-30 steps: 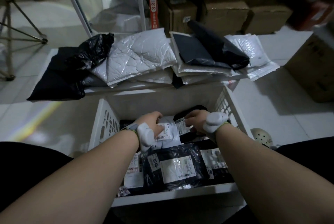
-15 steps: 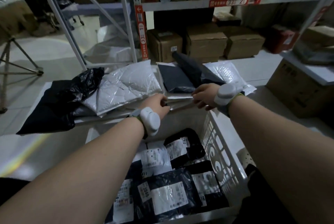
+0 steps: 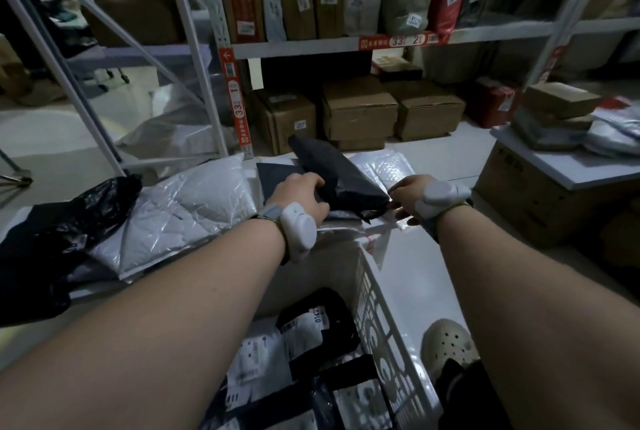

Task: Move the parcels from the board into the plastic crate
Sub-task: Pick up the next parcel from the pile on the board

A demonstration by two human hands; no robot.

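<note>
A long dark grey parcel (image 3: pixel 341 175) lies on top of the pile on the white board (image 3: pixel 379 232). My left hand (image 3: pixel 299 194) grips its near left side. My right hand (image 3: pixel 408 199) pinches its right end. Beside it on the board lie a big white bubble parcel (image 3: pixel 187 207), a crumpled black bag parcel (image 3: pixel 52 239) at the left and a white mailer (image 3: pixel 388 166) behind my right hand. The white plastic crate (image 3: pixel 377 322) stands below my arms and holds several labelled black and white parcels (image 3: pixel 304 329).
Metal shelving (image 3: pixel 221 48) packed with boxes rises right behind the board. Cardboard boxes (image 3: pixel 360 114) sit on the floor under it. A large carton (image 3: pixel 530 197) topped with parcels stands at the right. A pale clog (image 3: pixel 446 343) shows beside the crate.
Both hands left the parcels inside the crate, rose to the board and took hold of the dark grey parcel. The view tilted up toward the shelves.
</note>
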